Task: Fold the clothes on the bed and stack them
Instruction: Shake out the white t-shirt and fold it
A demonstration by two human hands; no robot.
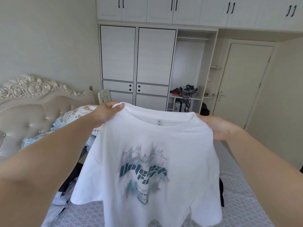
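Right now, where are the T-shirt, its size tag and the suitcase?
T-shirt point(152, 174): head view, on the printed chest.
Size tag point(159, 122): head view, tag's middle, inside the collar.
Suitcase point(179, 106): head view, its grey front, in the wardrobe.

wardrobe point(137, 63) | door point(244, 82) closed | chair point(103, 95) | suitcase point(179, 106)

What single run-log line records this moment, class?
stage: shirt held up, unfolded | left hand: grips shoulder | right hand: grips other shoulder | white T-shirt: hanging above bed, print showing

White printed T-shirt point(147, 161) held up by shoulders, hanging unfolded above bed point(237, 185)
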